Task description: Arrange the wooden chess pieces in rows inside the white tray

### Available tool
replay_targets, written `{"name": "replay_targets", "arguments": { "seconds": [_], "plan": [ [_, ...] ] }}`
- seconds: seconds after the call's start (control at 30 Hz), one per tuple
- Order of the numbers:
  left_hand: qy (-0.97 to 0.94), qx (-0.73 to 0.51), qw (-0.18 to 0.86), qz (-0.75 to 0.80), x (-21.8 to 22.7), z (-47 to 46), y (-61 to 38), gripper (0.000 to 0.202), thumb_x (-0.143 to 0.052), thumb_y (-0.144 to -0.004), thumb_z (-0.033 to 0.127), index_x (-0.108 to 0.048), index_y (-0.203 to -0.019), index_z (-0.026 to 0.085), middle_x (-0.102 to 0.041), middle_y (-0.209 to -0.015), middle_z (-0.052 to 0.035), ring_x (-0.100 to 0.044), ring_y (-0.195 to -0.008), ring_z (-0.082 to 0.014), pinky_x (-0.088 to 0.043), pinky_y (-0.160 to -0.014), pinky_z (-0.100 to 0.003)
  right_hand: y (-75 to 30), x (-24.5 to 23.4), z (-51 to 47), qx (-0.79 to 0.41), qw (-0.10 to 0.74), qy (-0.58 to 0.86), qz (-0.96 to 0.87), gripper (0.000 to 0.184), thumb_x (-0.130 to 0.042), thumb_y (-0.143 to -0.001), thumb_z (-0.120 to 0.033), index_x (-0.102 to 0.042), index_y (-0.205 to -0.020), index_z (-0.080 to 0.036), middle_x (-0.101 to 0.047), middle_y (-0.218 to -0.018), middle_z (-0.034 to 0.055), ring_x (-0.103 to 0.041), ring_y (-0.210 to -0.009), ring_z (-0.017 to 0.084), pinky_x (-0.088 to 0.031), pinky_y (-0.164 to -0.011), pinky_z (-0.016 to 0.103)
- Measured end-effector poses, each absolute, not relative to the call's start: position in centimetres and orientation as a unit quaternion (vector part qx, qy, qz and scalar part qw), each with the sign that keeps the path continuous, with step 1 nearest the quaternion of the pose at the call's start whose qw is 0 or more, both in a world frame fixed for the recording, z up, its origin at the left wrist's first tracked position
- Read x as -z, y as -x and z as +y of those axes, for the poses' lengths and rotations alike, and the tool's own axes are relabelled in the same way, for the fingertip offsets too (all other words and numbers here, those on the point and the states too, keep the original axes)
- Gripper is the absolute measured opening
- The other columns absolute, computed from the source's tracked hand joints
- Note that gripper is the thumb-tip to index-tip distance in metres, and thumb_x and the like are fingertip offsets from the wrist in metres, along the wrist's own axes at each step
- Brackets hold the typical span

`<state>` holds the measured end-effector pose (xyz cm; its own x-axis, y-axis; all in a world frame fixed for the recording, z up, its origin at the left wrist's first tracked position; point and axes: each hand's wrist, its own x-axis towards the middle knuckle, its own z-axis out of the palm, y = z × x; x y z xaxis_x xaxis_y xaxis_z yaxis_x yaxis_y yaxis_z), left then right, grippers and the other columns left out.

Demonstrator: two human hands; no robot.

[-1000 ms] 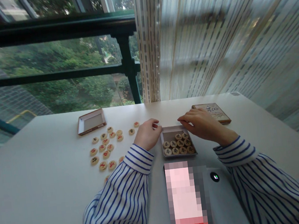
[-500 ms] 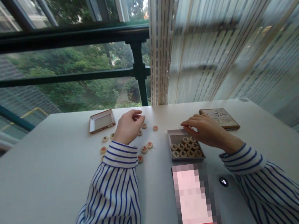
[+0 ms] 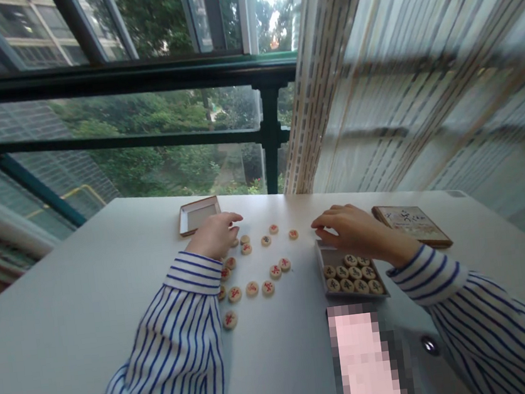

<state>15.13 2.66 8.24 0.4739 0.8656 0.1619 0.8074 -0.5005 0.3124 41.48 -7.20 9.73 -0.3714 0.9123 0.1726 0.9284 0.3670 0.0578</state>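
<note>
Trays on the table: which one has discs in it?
The grey tray at the right hand, holding two rows of discs; the brown-rimmed tray beyond the left hand is empty.

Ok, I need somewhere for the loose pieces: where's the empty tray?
In the head view the empty tray sits at the far side of the table, left of centre, just beyond the left hand and the loose pieces.
</note>
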Motion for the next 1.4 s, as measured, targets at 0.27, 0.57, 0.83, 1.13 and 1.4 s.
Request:
{"name": "replay_targets", "arguments": {
  "seconds": [0.27, 0.57, 0.83, 1.13, 1.4],
  "plan": [
    [-0.893, -0.071, 0.049, 0.441, -5.5, 4.0, -15.0, 0.034, -0.048, -0.073, 0.017, -0.064, -0.103, 0.023, -0.066, -0.101, -0.0074, -0.058, -0.096, -0.0234, -0.043, -0.083, -0.033, -38.3, -9.7, -4.5, 0.056, 0.027, 0.528, -0.847, 0.026, -0.041, -0.084, -0.028, -0.064, -0.093, -0.021, -0.067, -0.088, 0.0051, -0.058, -0.080, 0.018, -0.037, -0.069, 0.028],
    [-0.909, -0.065, 0.069, 0.407, -3.4, 4.9, -15.1, 0.034, -0.051, -0.071, 0.013, -0.066, -0.099, 0.026, -0.067, -0.098, -0.0036, -0.057, -0.098, -0.0171, -0.039, -0.087, -0.025, -36.4, -9.4, -3.8, 0.046, 0.009, 0.510, -0.859, 0.028, -0.039, -0.084, -0.026, -0.063, -0.097, -0.021, -0.066, -0.087, 0.0062, -0.058, -0.079, 0.018, -0.035, -0.067, 0.027],
    [-0.916, -0.097, 0.076, 0.381, -3.0, 5.1, -15.0, 0.027, -0.049, -0.076, 0.025, -0.068, -0.096, 0.023, -0.068, -0.092, -0.0083, -0.059, -0.090, -0.0198, -0.042, -0.081, -0.029, -36.1, -8.5, -3.5, 0.039, 0.011, 0.499, -0.865, 0.026, -0.039, -0.085, -0.026, -0.062, -0.092, -0.021, -0.066, -0.085, 0.0058, -0.056, -0.078, 0.016, -0.033, -0.066, 0.026],
    [-0.904, -0.157, 0.107, 0.384, -3.5, 5.1, -14.9, 0.026, -0.050, -0.077, 0.028, -0.068, -0.094, 0.022, -0.068, -0.091, -0.0085, -0.059, -0.089, -0.0210, -0.042, -0.083, -0.032, -36.0, -8.3, -3.6, 0.041, 0.013, 0.491, -0.870, 0.025, -0.038, -0.085, -0.025, -0.062, -0.090, -0.019, -0.066, -0.084, 0.0061, -0.057, -0.076, 0.016, -0.033, -0.065, 0.026],
    [-0.885, -0.257, 0.162, 0.352, -5.8, 4.1, -14.8, 0.032, -0.048, -0.080, 0.037, -0.067, -0.096, 0.016, -0.068, -0.096, -0.0084, -0.059, -0.092, -0.0189, -0.043, -0.085, -0.030, -35.9, -8.2, -3.8, 0.044, 0.028, 0.488, -0.871, 0.024, -0.039, -0.085, -0.025, -0.062, -0.089, -0.019, -0.066, -0.082, 0.0055, -0.056, -0.075, 0.016, -0.032, -0.064, 0.026]
  ]
}}
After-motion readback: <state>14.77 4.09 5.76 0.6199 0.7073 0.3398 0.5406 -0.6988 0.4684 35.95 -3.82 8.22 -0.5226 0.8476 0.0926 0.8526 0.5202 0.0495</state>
